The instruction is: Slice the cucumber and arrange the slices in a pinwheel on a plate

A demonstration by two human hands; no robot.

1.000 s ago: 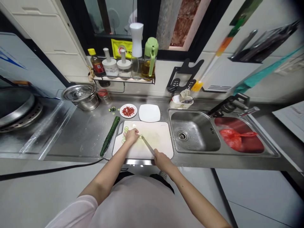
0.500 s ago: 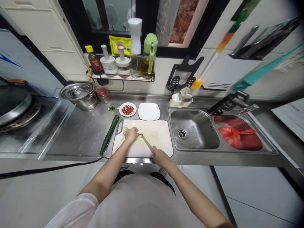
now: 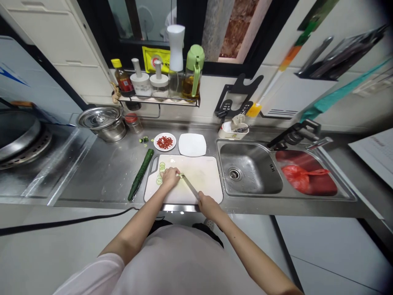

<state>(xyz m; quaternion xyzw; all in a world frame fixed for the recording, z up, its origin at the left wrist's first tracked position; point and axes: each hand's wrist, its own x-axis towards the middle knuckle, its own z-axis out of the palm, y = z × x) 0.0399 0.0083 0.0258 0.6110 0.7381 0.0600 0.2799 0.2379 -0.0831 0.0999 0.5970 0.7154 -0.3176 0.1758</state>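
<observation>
A white cutting board (image 3: 202,180) lies on the steel counter in front of me. My left hand (image 3: 170,177) is curled over a piece of cucumber on the board, mostly hiding it. Thin cucumber slices (image 3: 161,167) lie just left of that hand. My right hand (image 3: 207,205) grips the handle of a knife (image 3: 189,186) whose blade tip meets the fingers of my left hand. A whole cucumber (image 3: 141,174) lies on the counter to the left of the board.
A small plate of chopped red chilli (image 3: 165,141) and a white square plate (image 3: 192,144) sit behind the board. A lidded steel pot (image 3: 101,121) stands at the back left, a double sink (image 3: 250,174) with a red bag (image 3: 299,177) to the right. A black cable (image 3: 61,223) runs along the counter's front edge.
The knife blade has edged left toward my left hand's fingers, and the view has shifted slightly. Both hands stay on the board.
</observation>
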